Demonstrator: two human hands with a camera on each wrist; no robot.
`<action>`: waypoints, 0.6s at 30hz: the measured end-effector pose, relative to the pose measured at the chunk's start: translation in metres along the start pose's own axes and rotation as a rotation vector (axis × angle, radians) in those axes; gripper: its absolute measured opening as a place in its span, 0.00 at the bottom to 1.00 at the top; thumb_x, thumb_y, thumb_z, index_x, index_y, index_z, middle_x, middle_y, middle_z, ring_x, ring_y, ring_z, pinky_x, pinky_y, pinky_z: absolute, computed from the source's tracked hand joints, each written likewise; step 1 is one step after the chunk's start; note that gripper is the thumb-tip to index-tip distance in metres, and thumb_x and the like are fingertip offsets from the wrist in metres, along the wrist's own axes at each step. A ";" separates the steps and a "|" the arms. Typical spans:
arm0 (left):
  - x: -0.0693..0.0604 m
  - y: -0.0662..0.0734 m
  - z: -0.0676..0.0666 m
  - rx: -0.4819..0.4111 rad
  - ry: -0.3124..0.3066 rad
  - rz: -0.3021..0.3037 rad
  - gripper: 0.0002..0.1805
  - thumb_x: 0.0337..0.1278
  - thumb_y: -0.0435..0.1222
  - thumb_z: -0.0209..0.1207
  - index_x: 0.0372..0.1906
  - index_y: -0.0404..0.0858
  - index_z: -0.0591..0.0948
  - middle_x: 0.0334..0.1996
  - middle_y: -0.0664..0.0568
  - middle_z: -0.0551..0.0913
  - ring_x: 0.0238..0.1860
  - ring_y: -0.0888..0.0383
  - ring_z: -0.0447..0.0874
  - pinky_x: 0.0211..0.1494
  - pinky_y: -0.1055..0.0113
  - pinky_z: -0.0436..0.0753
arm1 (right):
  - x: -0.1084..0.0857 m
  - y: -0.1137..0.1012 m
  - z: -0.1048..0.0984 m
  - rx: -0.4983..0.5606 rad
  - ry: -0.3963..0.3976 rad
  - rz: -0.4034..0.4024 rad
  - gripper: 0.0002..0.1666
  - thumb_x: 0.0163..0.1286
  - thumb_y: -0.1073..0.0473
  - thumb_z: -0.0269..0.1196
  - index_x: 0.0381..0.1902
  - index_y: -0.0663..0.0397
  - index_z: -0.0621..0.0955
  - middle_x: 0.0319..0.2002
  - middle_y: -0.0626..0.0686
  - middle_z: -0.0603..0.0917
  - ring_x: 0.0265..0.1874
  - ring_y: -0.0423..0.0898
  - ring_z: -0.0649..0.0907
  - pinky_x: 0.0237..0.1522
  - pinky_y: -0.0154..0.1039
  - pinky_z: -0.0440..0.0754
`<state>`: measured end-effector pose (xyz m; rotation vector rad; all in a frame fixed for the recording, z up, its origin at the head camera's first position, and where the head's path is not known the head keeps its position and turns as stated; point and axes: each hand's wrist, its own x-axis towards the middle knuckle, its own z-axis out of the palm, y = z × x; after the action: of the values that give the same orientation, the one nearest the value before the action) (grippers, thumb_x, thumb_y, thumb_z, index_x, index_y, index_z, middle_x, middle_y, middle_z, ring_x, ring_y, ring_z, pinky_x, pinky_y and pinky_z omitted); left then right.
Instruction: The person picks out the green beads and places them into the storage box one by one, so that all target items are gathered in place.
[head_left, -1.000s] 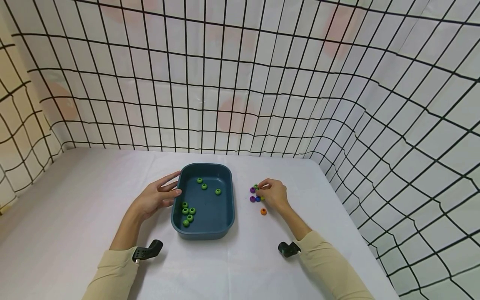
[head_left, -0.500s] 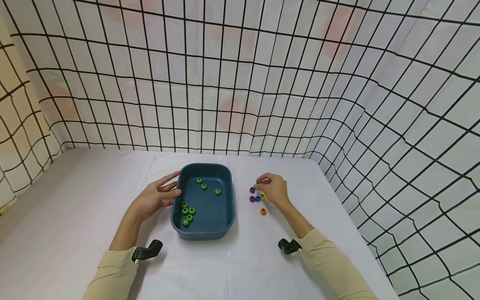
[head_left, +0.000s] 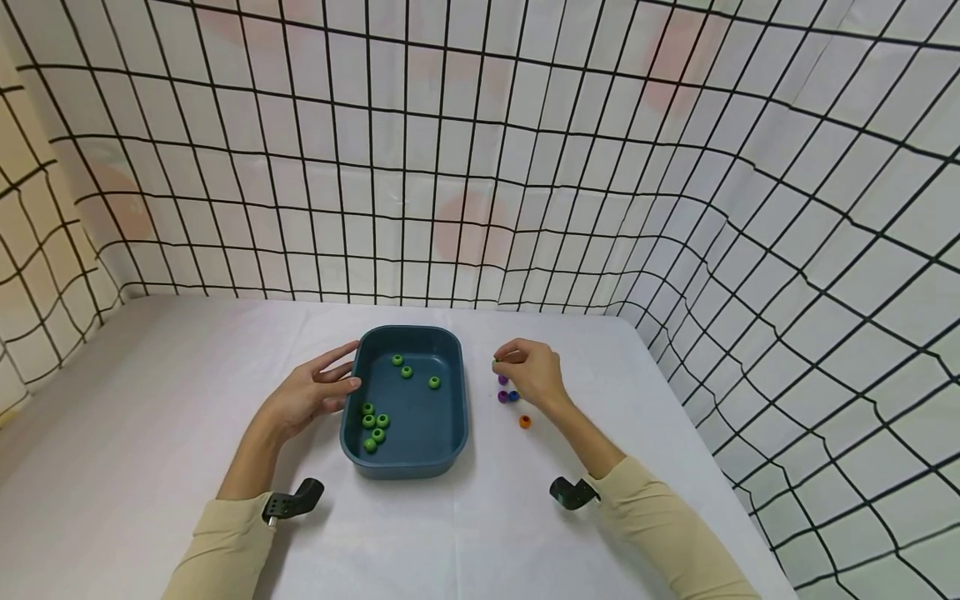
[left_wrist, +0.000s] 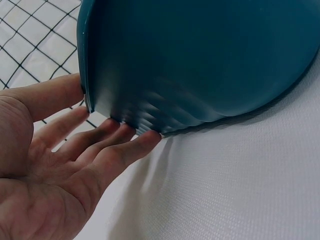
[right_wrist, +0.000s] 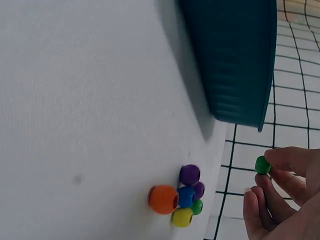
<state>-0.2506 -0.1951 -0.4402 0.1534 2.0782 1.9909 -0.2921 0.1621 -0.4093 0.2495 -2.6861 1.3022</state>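
A blue-green tray (head_left: pixel 408 433) holds several green beads (head_left: pixel 368 422), most of them along its left side. My left hand (head_left: pixel 300 398) touches the tray's left wall with extended fingertips, as the left wrist view confirms. Right of the tray, my right hand (head_left: pixel 534 375) pinches a green bead (right_wrist: pixel 262 165) between thumb and fingers, raised off the table. Below it on the cloth lie an orange bead (right_wrist: pixel 163 199), a yellow bead (right_wrist: pixel 182 217), a blue bead (right_wrist: pixel 186 196), two purple beads (right_wrist: pixel 190 174) and another green bead (right_wrist: pixel 197 207). The head view hides the yellow one behind the hand.
White cloth (head_left: pixel 405 542) covers the table. A white backdrop with a black grid (head_left: pixel 465 167) stands behind it and along both sides. Black wrist-camera mounts (head_left: pixel 573 493) jut inward from both sleeves.
My right hand has picked up the green bead from the loose group and carried it up and slightly left, towards the tray. My left hand stays at the tray's wall.
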 end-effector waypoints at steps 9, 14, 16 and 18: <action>0.000 0.001 0.000 0.000 -0.002 0.004 0.42 0.70 0.33 0.60 0.82 0.50 0.55 0.80 0.37 0.54 0.74 0.37 0.65 0.67 0.47 0.75 | -0.008 -0.020 0.007 0.035 -0.046 -0.066 0.06 0.62 0.62 0.72 0.38 0.52 0.88 0.36 0.52 0.92 0.38 0.47 0.90 0.39 0.39 0.86; 0.000 0.000 -0.001 -0.016 -0.006 0.011 0.42 0.69 0.32 0.60 0.82 0.49 0.55 0.79 0.37 0.56 0.74 0.37 0.66 0.66 0.50 0.78 | -0.014 -0.028 0.011 0.066 -0.087 -0.089 0.06 0.61 0.62 0.73 0.37 0.52 0.89 0.36 0.50 0.91 0.37 0.46 0.89 0.37 0.37 0.85; 0.001 -0.001 -0.001 -0.019 -0.014 0.016 0.42 0.69 0.31 0.60 0.82 0.49 0.55 0.79 0.36 0.56 0.73 0.37 0.67 0.64 0.51 0.80 | -0.016 -0.031 0.013 0.078 -0.104 -0.095 0.06 0.61 0.63 0.73 0.37 0.52 0.89 0.36 0.50 0.91 0.37 0.46 0.89 0.38 0.37 0.86; 0.001 -0.001 -0.001 -0.023 -0.015 0.016 0.42 0.69 0.31 0.61 0.82 0.49 0.55 0.79 0.36 0.56 0.73 0.37 0.68 0.63 0.53 0.82 | -0.018 -0.034 0.015 0.089 -0.121 -0.099 0.07 0.61 0.63 0.73 0.38 0.53 0.89 0.36 0.50 0.91 0.37 0.45 0.89 0.40 0.38 0.86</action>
<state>-0.2512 -0.1959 -0.4411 0.1807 2.0509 2.0160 -0.2683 0.1312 -0.3967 0.4803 -2.6763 1.4218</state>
